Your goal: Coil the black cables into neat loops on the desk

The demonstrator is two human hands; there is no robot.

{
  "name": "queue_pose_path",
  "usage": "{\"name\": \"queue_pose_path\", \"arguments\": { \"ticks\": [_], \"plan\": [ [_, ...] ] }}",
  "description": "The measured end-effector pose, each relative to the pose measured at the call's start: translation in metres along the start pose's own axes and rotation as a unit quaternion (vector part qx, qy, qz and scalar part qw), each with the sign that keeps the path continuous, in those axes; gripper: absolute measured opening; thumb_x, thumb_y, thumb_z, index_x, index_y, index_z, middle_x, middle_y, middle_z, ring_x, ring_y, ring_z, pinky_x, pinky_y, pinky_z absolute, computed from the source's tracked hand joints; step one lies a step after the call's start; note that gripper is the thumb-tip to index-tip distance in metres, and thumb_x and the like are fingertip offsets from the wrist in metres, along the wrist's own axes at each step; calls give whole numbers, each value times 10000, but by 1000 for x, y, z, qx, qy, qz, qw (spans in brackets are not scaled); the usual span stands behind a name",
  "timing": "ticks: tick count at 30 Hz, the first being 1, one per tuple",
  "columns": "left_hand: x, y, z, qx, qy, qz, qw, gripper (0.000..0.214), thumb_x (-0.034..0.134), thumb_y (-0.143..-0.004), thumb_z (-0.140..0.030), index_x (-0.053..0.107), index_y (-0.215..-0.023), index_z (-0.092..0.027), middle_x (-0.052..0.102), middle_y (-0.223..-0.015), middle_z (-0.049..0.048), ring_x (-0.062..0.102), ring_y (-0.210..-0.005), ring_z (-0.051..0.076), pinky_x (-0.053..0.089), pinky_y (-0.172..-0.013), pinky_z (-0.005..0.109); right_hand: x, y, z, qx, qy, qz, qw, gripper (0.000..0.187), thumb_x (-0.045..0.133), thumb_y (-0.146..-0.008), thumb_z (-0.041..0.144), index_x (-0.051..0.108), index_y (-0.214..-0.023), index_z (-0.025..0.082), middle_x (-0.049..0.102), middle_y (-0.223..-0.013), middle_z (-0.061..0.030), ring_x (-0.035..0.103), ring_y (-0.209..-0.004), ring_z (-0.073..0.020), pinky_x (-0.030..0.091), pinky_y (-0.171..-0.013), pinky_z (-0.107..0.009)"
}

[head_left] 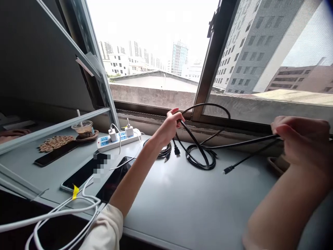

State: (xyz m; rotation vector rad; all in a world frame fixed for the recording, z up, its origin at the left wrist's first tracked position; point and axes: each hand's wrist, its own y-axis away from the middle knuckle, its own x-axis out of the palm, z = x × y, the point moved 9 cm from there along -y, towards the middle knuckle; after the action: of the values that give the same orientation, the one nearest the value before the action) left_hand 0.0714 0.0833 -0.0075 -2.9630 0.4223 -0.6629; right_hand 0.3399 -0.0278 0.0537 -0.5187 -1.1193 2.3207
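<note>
My left hand (170, 125) is raised above the grey desk (182, 201) near the window, fingers pinched on a black cable (197, 147). The cable arcs up over the hand, drops into a loose coil on the desk and runs right to my right hand (301, 140). That hand is closed round the same cable at the right edge. A loose plug end (228, 169) lies on the desk below the stretched part. A second small black coil (165, 151) with a plug sits just under my left wrist.
A white power strip (118, 139) with two chargers lies at the back left. Two dark phones (84, 172) and a white cable (65, 208) lie front left. An iced drink cup (83, 129), a wooden coaster and another phone (54, 154) stand further left. The window sill runs behind.
</note>
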Motion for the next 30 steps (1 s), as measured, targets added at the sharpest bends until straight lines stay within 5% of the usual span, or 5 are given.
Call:
{"name": "queue_pose_path", "arguments": {
  "ticks": [8,15,19,23,30],
  "plan": [
    [-62,-11,-40,58,9,-110,992,234,529,-550,-115,434,-752,-188,416,-651,-15,428,-583,102,299,-507,231,-29,-3,-30,60,-17,-71,995,189,793,-525,293,668,-599,172,576,-594,-51,463,-556,-128,307,-528,-285],
    [-26,7,-32,65,-31,-79,994,517,548,-483,-105,460,-988,-171,477,-764,-2,486,-756,123,333,-632,227,26,-6,3,-12,2,-30,999,181,710,-682,354,691,-733,182,617,-707,-27,470,-577,-99,335,-534,-238],
    [3,16,-17,43,-95,-6,995,535,530,-511,-138,435,-1033,-202,485,-747,-22,458,-760,125,313,-682,240,73,1,27,-53,83,57,993,330,639,-748,423,681,-992,206,625,-952,-47,502,-665,-109,357,-520,-214],
    [10,20,-19,59,-109,17,992,501,493,-501,-139,397,-987,-208,442,-696,-49,395,-679,102,286,-643,222,106,11,15,11,66,203,977,354,530,-827,458,704,-875,153,645,-780,-44,509,-630,-115,364,-579,-227],
    [9,18,-24,119,-154,18,981,458,486,-520,-124,395,-960,-211,376,-700,-61,336,-615,84,289,-624,204,146,46,17,72,-28,455,887,472,468,-837,538,683,-803,120,495,-609,-2,340,-549,-85,258,-512,-218]
  ]
}}
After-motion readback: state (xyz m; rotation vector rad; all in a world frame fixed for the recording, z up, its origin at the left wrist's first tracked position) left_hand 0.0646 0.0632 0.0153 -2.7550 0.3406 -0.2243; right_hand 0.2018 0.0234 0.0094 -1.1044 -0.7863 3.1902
